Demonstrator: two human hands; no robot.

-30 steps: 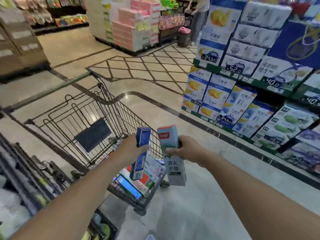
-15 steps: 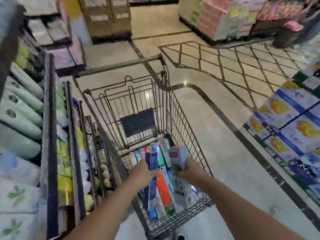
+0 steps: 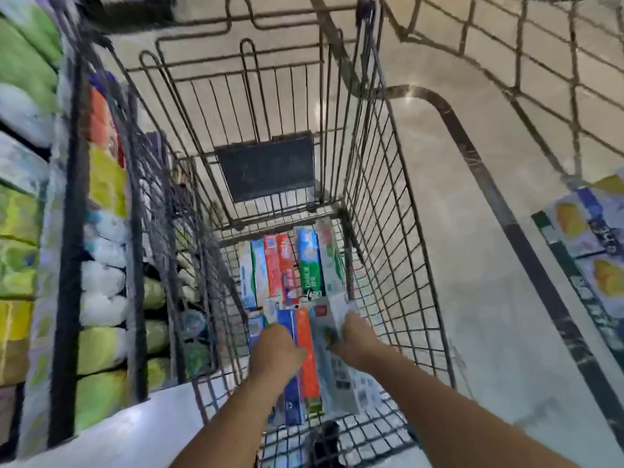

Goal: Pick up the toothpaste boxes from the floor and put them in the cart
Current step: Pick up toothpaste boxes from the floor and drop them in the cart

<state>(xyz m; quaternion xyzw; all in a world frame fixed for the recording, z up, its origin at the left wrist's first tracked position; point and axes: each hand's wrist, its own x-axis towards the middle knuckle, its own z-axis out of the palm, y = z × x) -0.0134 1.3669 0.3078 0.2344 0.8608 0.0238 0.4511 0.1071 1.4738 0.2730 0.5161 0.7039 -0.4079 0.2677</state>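
Both arms reach down into the wire cart from the near side. Left hand sits low over a blue toothpaste box, fingers curled onto its far end; the grip looks clamped on it, tho motion blur makes the finger detail soft. Right hand holds a white toothpaste box from the right side, fingers wrapped round its upper part, box tilted w/ its far end up by the cart's right wall. Between the two lies an orange box, lengthwise near-to-far, touching the blue one on its left. Further in, a row of more boxes lies flat on the cart bottom, side by side: pale blue, red, green-and-blue, packed up against the folded child-seat flap, a dark panel at the far end. To the left of the cart, store shelves w/ green, yellow & white packs, very blurred. Right of the cart is pale polished floor w/ a dark curved inlay line, and a stack of blue-and-yellow cartons at the right edge.
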